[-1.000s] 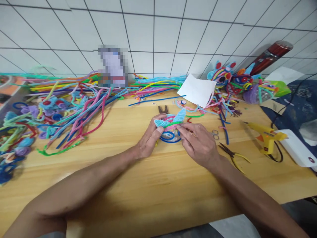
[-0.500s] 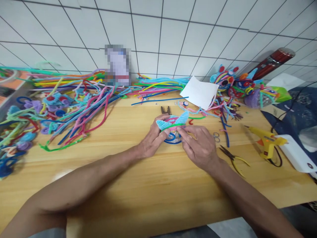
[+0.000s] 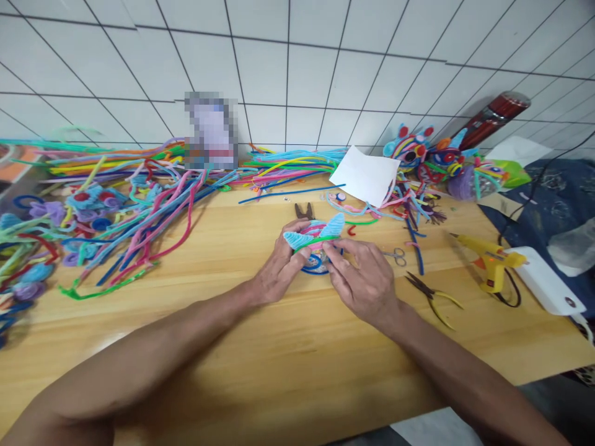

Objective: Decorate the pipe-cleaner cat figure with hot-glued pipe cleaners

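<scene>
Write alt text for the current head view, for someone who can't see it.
Left hand and right hand hold a colourful pipe-cleaner piece with two pale blue points above a wooden table. To the right lie yellow-handled pliers and a yellow glue gun; loose pipe cleaners spread left.

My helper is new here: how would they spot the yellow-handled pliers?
On the wooden table, look just right of the right hand. The pliers lie there, between the scissors and the glue gun. Only they show dark jaws with thin yellow handles.

The left thumb (image 3: 302, 254) seems to have moved nearer the right fingertips (image 3: 327, 249).
</scene>
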A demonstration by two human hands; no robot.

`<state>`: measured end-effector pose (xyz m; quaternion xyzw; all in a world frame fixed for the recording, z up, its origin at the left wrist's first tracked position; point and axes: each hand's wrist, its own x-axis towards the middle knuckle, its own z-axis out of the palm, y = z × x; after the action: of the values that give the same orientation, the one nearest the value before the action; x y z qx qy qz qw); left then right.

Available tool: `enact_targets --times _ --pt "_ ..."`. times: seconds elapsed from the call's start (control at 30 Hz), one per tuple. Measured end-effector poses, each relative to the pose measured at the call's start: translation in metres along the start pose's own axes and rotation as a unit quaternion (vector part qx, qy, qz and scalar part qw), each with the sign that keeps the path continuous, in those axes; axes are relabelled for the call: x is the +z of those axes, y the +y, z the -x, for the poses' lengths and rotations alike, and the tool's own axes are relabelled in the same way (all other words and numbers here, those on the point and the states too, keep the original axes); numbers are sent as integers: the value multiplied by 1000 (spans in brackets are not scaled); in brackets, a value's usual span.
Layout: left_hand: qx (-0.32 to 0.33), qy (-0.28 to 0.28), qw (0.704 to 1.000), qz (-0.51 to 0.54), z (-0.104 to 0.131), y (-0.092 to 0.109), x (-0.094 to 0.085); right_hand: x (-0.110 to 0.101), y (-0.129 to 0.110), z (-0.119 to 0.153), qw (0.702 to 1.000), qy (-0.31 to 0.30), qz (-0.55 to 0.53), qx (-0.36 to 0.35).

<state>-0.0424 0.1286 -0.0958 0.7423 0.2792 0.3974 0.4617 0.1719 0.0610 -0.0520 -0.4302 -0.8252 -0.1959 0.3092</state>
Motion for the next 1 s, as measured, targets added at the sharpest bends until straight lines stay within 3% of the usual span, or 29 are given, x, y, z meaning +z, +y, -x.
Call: enact_targets --times 0.8,1.0 --pt "-54 35 997 42 0 5 6 11 -6 10 999 16 -15 25" --pt "-68 27 995 64 1 5 4 8 -1 7 992 55 -91 63"
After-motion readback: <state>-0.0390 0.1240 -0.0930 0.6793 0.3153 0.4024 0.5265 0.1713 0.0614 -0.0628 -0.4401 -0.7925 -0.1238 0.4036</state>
